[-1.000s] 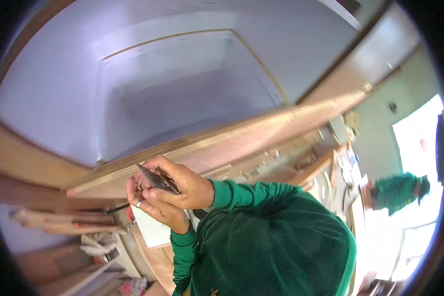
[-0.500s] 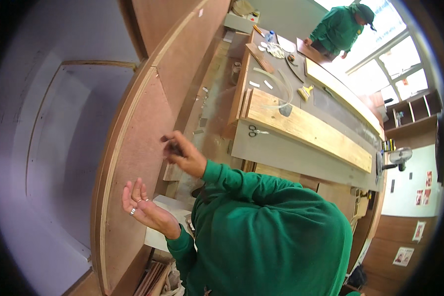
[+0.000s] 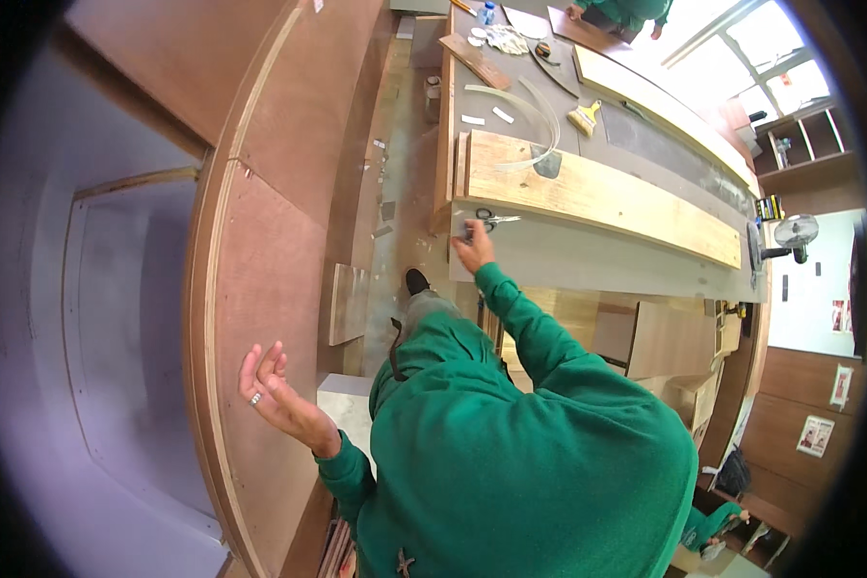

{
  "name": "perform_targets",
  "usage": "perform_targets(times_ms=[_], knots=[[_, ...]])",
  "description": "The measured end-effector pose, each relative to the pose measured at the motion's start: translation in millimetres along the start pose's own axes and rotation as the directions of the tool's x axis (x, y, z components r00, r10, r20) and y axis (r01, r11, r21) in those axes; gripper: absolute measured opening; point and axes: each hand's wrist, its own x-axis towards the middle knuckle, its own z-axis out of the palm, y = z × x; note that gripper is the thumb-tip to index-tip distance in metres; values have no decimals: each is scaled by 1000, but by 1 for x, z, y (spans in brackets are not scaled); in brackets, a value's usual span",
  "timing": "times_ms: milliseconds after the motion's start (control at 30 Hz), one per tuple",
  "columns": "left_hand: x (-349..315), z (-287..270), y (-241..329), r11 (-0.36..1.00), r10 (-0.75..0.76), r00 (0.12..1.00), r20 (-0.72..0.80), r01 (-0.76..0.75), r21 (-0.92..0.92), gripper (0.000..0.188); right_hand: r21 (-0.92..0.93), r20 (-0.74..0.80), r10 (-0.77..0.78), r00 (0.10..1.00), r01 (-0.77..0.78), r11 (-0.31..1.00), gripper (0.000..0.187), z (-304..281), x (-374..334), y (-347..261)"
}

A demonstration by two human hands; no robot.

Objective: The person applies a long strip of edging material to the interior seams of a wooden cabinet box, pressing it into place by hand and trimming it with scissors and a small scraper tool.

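My left hand (image 3: 281,397), with a ring on one finger, is raised palm up beside the curved wooden panel (image 3: 265,231). Its fingers are apart and nothing shows in them. At the near left corner of the workbench, my right hand (image 3: 474,249) reaches in with bent fingers around something small and dark that I cannot make out. Just beyond its fingertips lie black-handled scissors (image 3: 496,221) on the grey bench top. A long pale wooden board (image 3: 607,197) lies past the scissors, with clear curved strips (image 3: 553,120) across its left end.
Farther along the bench lie a brush (image 3: 584,118), a brown plank (image 3: 474,60) and a white cloth (image 3: 506,39). A co-worker in green (image 3: 626,12) stands at the far side. A fan (image 3: 796,231) stands at the right end. Scraps (image 3: 387,210) litter the floor.
My right hand has swung away from the curved panel, rightward to the bench beside the scissors. My left hand stays raised by the panel. The view has shifted, and a shoe now shows.
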Motion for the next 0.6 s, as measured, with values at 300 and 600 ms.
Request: perform_targets(times_ms=[300,600], knots=[[28,88,-2,990,-58,954,293,18,137,41,252,-496,663,561,-637,728,94,-92,57,221],[62,194,17,992,-33,877,480,-29,122,37,118,-742,523,420,-686,718,84,-114,96,218]])
